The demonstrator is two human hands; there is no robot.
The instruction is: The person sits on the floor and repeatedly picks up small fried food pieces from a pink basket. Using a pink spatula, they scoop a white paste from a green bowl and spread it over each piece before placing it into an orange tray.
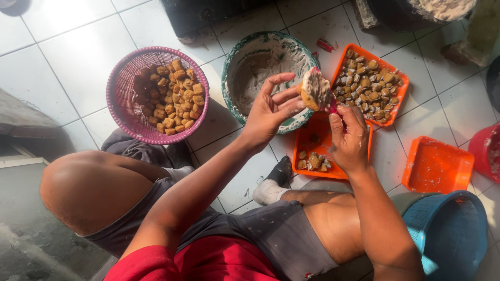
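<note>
My left hand holds a brown fried tofu puff stuffed with pale filling, above the rim of a green-and-white bowl smeared with pale paste. My right hand grips a small pink-red tool whose tip touches the puff's underside. Beneath my right hand lies an orange tray with a few filled pieces. A pink plastic basket at the left holds several plain fried tofu cubes.
A second orange tray at the upper right is full of filled pieces. An empty orange tray, a blue basket and a red bucket sit at the right. My bent knees and white-tiled floor fill the rest.
</note>
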